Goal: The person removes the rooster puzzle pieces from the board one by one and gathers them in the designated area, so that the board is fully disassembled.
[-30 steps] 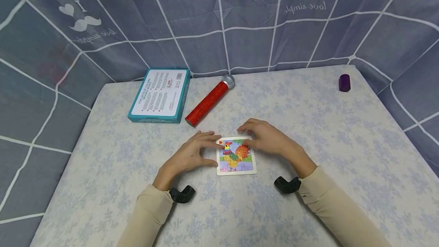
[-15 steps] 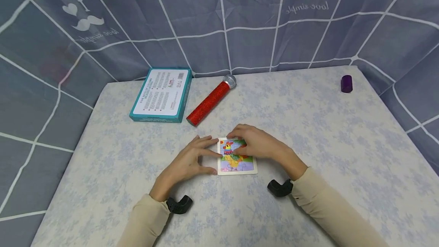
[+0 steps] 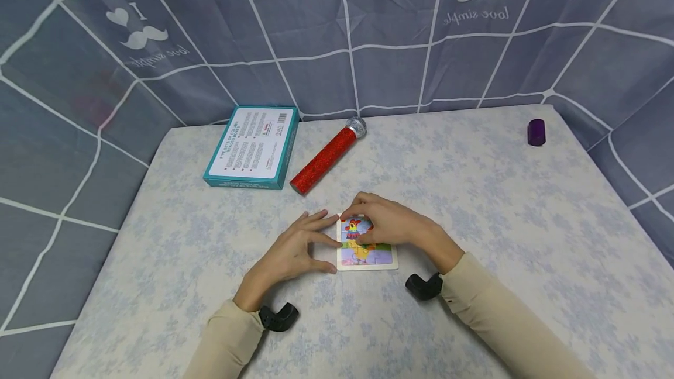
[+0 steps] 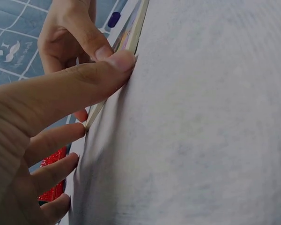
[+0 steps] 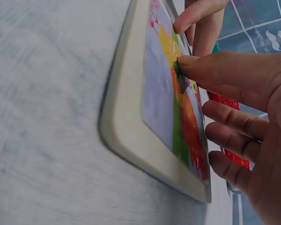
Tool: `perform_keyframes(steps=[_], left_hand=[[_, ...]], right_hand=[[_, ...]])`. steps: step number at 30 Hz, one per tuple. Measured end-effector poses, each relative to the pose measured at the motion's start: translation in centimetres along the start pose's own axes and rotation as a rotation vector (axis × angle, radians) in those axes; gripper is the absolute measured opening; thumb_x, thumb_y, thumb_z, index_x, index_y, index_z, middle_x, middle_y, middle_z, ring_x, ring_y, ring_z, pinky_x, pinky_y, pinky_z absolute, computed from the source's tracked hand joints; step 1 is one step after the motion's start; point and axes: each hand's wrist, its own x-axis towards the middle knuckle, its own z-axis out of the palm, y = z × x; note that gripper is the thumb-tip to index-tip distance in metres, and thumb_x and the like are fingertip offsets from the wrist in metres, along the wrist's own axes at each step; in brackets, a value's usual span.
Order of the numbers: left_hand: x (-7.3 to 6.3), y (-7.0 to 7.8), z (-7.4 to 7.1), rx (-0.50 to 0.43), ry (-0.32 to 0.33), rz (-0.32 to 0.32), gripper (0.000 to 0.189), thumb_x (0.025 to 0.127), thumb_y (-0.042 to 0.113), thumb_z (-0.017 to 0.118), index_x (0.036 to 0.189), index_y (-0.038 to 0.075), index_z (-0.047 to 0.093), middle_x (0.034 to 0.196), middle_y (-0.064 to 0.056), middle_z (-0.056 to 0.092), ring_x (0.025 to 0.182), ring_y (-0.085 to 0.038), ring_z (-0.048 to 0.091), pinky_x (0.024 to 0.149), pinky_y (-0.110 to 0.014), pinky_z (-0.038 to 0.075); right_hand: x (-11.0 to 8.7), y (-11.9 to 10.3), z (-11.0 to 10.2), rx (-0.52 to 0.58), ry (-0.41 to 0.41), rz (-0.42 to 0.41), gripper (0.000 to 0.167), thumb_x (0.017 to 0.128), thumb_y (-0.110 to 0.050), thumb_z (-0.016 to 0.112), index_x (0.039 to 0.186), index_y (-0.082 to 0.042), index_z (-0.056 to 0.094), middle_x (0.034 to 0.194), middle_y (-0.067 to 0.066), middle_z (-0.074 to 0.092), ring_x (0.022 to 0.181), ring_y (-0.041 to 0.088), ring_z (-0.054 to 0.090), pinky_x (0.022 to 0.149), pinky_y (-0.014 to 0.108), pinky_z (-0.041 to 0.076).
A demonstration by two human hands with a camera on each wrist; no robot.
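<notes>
Puzzle [image 3: 371, 256] lies flat beneath the right hand [image 3: 392, 222], the left hand [image 3: 289, 253] touching one edge, each grip apart.

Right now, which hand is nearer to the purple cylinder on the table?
The right hand. It is over the upper part of the puzzle, with the purple cylinder away beyond it to the right. The left hand is at the puzzle's left edge, farther off.
</notes>
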Motion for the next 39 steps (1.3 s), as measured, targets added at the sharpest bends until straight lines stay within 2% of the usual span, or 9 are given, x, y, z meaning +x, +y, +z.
perform_keyframes(steps=[10, 21, 31, 39], left_hand=[[0.1, 0.0, 0.0, -0.006, -0.005, -0.014, 0.044, 0.068, 0.031, 0.090, 0.108, 0.017, 0.078, 0.149, -0.003, 0.047, 0.146, -0.024, 0.027, 0.120, -0.047, 0.011], [0.2, 0.2, 0.0, -0.018, 0.007, -0.019, 0.036, 0.071, 0.028, 0.089, 0.104, 0.017, 0.079, 0.147, -0.004, 0.048, 0.145, -0.024, 0.029, 0.120, -0.048, 0.011], [0.2, 0.3, 0.2, 0.000, 0.016, 0.015, 0.036, 0.070, 0.029, 0.089, 0.103, 0.017, 0.080, 0.146, -0.008, 0.049, 0.145, -0.029, 0.030, 0.119, -0.053, 0.013], [0.2, 0.2, 0.3, -0.011, 0.022, 0.021, 0.036, 0.070, 0.028, 0.090, 0.102, 0.016, 0.080, 0.146, -0.007, 0.049, 0.144, -0.029, 0.031, 0.118, -0.054, 0.013]], right_hand=[[1.2, -0.3, -0.8, -0.070, -0.055, -0.008, 0.040, 0.083, -0.025, 0.079, 0.120, -0.018, 0.065, 0.106, -0.004, 0.055, 0.098, 0.014, 0.050, 0.083, 0.031, 0.046], [2.1, -1.0, -1.3, -0.091, -0.123, 0.063, 0.033, 0.083, -0.024, 0.080, 0.111, -0.021, 0.064, 0.100, -0.004, 0.054, 0.094, 0.013, 0.049, 0.076, 0.029, 0.046], [2.5, -1.4, -1.5, -0.148, -0.138, 0.087, 0.032, 0.081, -0.024, 0.082, 0.108, -0.023, 0.065, 0.099, -0.006, 0.056, 0.092, 0.012, 0.049, 0.072, 0.029, 0.047], [2.9, -1.5, -1.8, -0.136, -0.166, 0.079, 0.033, 0.078, -0.020, 0.085, 0.105, -0.021, 0.065, 0.092, 0.000, 0.058, 0.085, 0.014, 0.051, 0.068, 0.027, 0.047]])
